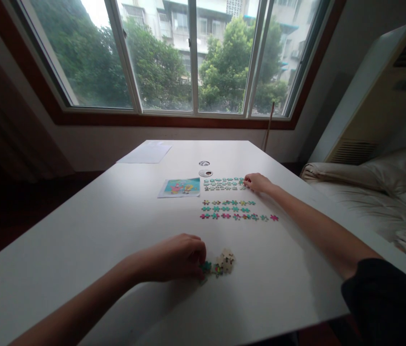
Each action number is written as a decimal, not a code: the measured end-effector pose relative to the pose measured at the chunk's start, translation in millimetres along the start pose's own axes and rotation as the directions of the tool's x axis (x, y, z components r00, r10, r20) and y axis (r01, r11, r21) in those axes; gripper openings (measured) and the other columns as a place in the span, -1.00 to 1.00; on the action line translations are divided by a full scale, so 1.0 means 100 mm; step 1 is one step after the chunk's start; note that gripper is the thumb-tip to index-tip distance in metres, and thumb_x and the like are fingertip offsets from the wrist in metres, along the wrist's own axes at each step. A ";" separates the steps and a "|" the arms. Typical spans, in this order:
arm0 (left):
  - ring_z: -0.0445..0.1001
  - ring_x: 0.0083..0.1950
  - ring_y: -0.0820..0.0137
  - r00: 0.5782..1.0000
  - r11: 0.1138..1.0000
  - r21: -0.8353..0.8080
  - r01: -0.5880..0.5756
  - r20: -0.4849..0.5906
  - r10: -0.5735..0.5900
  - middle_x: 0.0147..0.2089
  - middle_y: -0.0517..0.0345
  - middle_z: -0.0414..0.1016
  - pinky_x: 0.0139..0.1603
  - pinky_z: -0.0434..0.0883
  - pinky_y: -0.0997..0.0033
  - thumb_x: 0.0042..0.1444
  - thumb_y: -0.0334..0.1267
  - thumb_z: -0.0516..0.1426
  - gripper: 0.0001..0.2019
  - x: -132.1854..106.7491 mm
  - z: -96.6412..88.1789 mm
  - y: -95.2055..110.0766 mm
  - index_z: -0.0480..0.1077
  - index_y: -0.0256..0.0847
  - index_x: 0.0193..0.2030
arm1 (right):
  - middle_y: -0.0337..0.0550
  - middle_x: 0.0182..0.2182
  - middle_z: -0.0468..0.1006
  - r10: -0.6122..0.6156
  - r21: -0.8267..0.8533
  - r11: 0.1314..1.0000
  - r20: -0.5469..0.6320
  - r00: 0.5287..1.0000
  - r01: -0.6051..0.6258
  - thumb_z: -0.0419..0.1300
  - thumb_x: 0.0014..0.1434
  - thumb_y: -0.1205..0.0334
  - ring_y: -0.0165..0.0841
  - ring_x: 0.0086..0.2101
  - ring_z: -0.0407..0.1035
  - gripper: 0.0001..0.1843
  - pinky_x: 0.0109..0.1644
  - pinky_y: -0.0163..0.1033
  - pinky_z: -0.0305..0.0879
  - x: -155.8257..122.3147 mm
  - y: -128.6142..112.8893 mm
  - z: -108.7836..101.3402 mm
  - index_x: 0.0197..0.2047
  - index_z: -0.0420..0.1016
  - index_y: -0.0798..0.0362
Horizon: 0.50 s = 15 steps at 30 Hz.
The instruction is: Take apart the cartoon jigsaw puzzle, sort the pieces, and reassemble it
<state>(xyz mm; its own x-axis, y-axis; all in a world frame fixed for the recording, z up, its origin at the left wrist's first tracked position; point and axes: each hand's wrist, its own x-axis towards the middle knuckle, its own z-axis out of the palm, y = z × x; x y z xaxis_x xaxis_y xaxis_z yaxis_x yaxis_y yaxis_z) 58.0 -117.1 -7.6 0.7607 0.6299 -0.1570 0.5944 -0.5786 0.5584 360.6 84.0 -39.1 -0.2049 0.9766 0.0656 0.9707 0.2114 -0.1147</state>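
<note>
My left hand (174, 257) rests near the front of the white table (80, 230), fingers curled and pinching the edge of a small joined cluster of puzzle pieces (222, 263). My right hand (257, 183) reaches far forward, its fingers curled down on the right end of the farthest row of loose puzzle pieces (224, 183). What its fingertips hold is too small to make out. Further rows of teal and pink puzzle pieces (237, 210) lie between the two hands. A colourful reference picture (180, 187) lies left of the far row.
Two small round lids (205, 169) lie beyond the pieces. A sheet of paper (145, 154) sits at the table's far left corner. A cushioned sofa (379, 192) stands close on the right, with a large window (191, 57) behind the table.
</note>
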 end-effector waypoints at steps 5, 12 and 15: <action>0.26 -0.41 0.49 1.000 1.000 -0.011 0.013 0.008 -0.013 -0.40 0.24 0.34 -0.42 0.18 0.56 -0.07 -0.25 0.23 -0.86 0.00 0.00 0.00 0.37 -0.23 -0.39 | -0.11 -0.29 0.54 0.000 -0.009 1.000 0.008 1.000 0.000 0.03 0.14 0.12 -0.43 -0.40 0.37 -0.73 -0.41 -0.41 0.12 0.01 0.00 0.00 -0.22 0.48 0.05; 0.25 -0.42 0.49 1.000 1.000 -0.006 0.016 0.015 -0.016 -0.41 0.24 0.33 -0.42 0.17 0.55 -0.07 -0.28 0.21 -0.89 0.00 -0.02 0.03 0.37 -0.22 -0.39 | -0.10 -0.30 0.54 0.005 -0.017 1.000 0.015 1.000 -0.005 0.03 0.14 0.10 -0.43 -0.41 0.37 -0.72 -0.41 -0.41 0.13 0.03 0.01 0.00 -0.21 0.47 0.04; 0.26 -0.41 0.48 1.000 1.000 -0.009 0.017 0.017 -0.017 -0.41 0.23 0.33 -0.42 0.18 0.55 -0.05 -0.28 0.21 -0.89 0.00 -0.02 0.03 0.37 -0.23 -0.39 | -0.11 -0.30 0.54 0.004 -0.021 1.000 0.018 1.000 -0.003 0.04 0.13 0.10 -0.43 -0.42 0.37 -0.73 -0.41 -0.40 0.13 0.02 0.01 -0.01 -0.24 0.48 0.04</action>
<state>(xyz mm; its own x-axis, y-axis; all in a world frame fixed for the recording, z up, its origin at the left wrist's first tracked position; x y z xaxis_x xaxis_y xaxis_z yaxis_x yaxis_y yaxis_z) 59.4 -118.3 -4.1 0.7548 0.6306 -0.1808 0.6051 -0.5630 0.5629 361.5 86.1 -38.2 -0.2036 0.9779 0.0473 0.9738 0.2073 -0.0938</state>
